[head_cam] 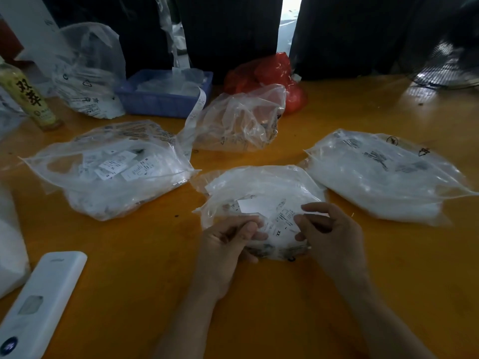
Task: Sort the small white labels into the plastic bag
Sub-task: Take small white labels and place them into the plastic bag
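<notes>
- Labels (281,221): small white paper slips with dark print, one marked "XX", lying loose inside the nearest plastic bag (261,187); print mostly too blurred to read.
- Nearest plastic bag: clear, crumpled, resting on the orange table (259,294) directly in front of the person, between two larger bags.
- Left hand (228,239): at the bag's near left edge, thumb and fingers pinched together on the plastic film; whether a label is also caught in the pinch cannot be told.
- Right hand (329,229): at the bag's near right edge, fingers curled, thumb and forefinger gripping the film beside the labels.
- Left bag (108,167): clear, holding a scatter of similar white printed slips, well apart from the hands.
- Right bag (383,177): clear with black markings, filled with white contents, details indistinct.
- Farther back: an empty-looking crumpled clear bag (241,120), a red bag (269,73) and a blue tray (160,97).
- Near left: a white device (41,294) lying flat; a yellow-labelled bottle (28,97) standing upright.
</notes>
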